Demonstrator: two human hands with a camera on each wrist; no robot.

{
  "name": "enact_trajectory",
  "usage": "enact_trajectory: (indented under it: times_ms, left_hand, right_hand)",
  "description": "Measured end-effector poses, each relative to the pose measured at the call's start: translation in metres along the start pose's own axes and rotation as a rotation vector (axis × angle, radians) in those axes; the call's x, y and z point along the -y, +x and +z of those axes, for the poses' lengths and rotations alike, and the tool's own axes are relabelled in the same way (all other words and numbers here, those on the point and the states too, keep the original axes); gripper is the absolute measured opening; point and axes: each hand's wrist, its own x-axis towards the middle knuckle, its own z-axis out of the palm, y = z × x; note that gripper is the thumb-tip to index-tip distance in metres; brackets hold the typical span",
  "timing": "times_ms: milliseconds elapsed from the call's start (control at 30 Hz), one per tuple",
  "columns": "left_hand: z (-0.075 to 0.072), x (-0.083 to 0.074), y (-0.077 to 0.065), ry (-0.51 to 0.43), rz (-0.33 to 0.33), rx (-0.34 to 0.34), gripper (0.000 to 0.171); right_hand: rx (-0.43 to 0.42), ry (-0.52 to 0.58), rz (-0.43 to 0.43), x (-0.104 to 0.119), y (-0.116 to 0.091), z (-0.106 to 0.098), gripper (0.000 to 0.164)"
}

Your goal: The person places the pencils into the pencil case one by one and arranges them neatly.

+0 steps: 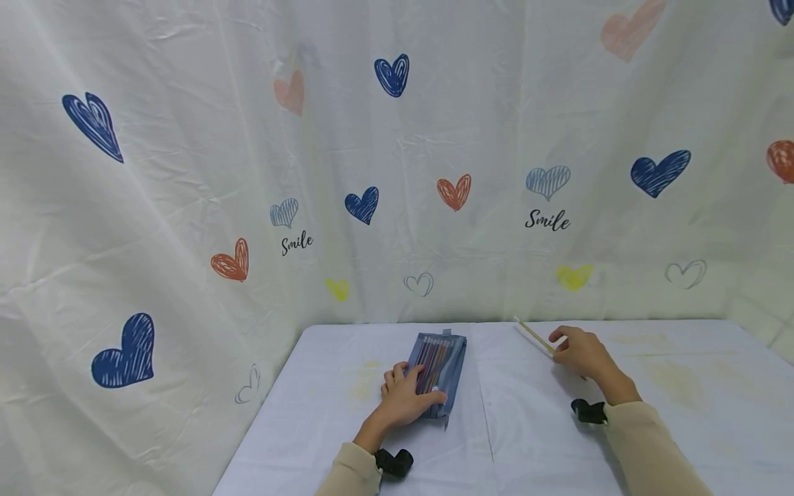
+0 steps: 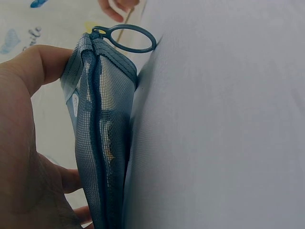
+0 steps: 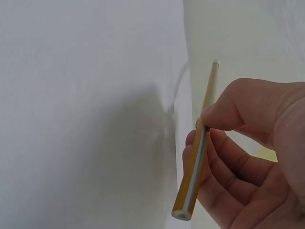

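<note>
A blue zip pencil case lies on the table, with a row of coloured pencils visible through its upper face. My left hand rests on its near left part, thumb and fingers spread over the upper face. In the left wrist view the case's mesh side and zip appear closed, with a blue oval pull ring at one end. My right hand pinches a slim yellow pencil with a silvery stripe between thumb and fingers. It is held above the table, tilted, its far end pointing up and left.
A white cloth covers the table; faint yellowish patches show on it. Behind hangs a pale curtain printed with hearts and the word "Smile". A black band with a camera is on the left wrist, another on the right.
</note>
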Motion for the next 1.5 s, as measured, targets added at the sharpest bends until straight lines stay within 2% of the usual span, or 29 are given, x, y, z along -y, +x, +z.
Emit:
enact_trajectory:
  times_ms: [400, 700, 1100, 1500]
  left_hand:
    - [0.000, 0.000, 0.000, 0.007, 0.006, -0.011, 0.091]
    - [-0.002, -0.001, 0.000, 0.011, 0.006, -0.006, 0.090]
    - [-0.003, -0.001, -0.001, 0.022, 0.010, 0.000, 0.091]
    - [-0.005, -0.005, -0.002, 0.016, 0.005, 0.002, 0.091]
  right_hand:
    - [0.012, 0.089, 0.046, 0.008, 0.004, 0.010, 0.038]
    - [0.008, 0.100, 0.081, 0.012, 0.005, 0.015, 0.040]
    - [0.022, 0.123, 0.071, 0.012, 0.007, 0.021, 0.040]
    - [0.143, 0.389, 0.062, 0.032, 0.003, 0.026, 0.035]
